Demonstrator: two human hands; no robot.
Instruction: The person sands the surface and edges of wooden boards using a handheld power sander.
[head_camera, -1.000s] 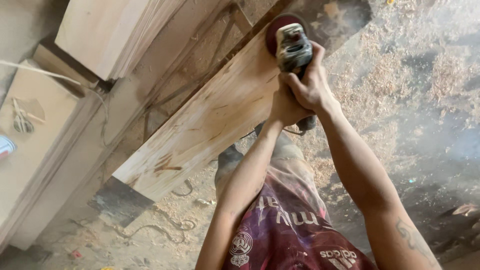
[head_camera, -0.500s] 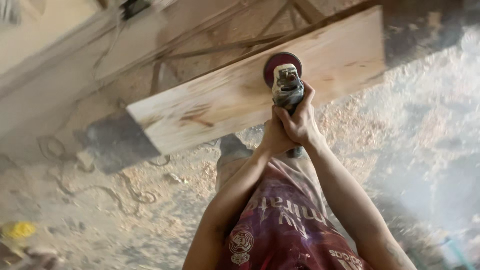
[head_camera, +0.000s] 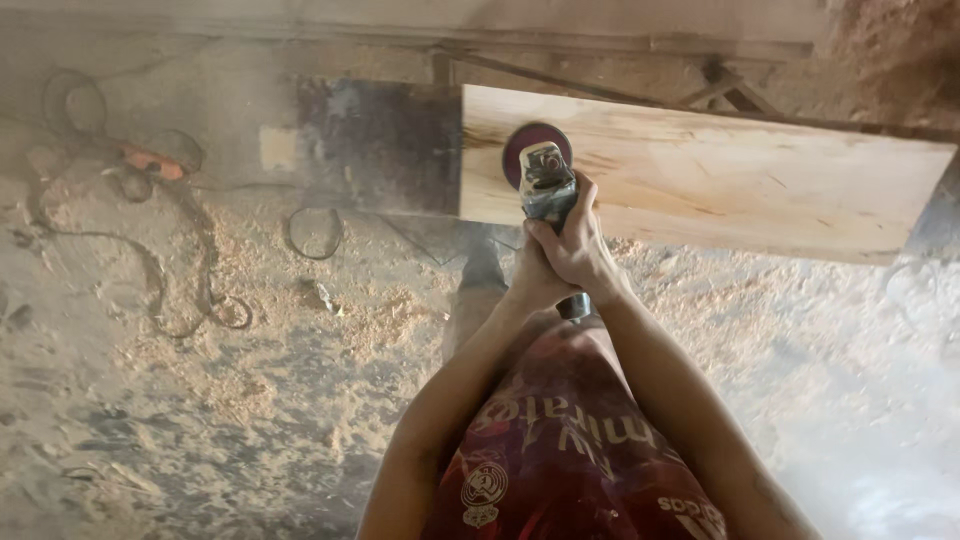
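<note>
A pale wooden board (head_camera: 720, 180) lies across a dark metal stand, running from the middle to the right edge. A grey angle grinder (head_camera: 545, 185) with a dark red sanding disc (head_camera: 520, 150) rests on the board's left end. Both hands are wrapped around the grinder's body: my right hand (head_camera: 580, 250) on top and to the right, my left hand (head_camera: 535, 280) beneath it on the left side. My arms reach forward over a dark red shirt.
Sawdust and wood shavings (head_camera: 250, 390) cover the floor. Loose cables (head_camera: 150, 260) coil on the left, next to an orange plug (head_camera: 150, 163). A dark metal frame (head_camera: 380, 145) stands left of the board. Dust haze hangs at the lower right.
The view has swung so the board now lies nearly level. The grinder has travelled along the board to its left end, both hands still gripping it.
</note>
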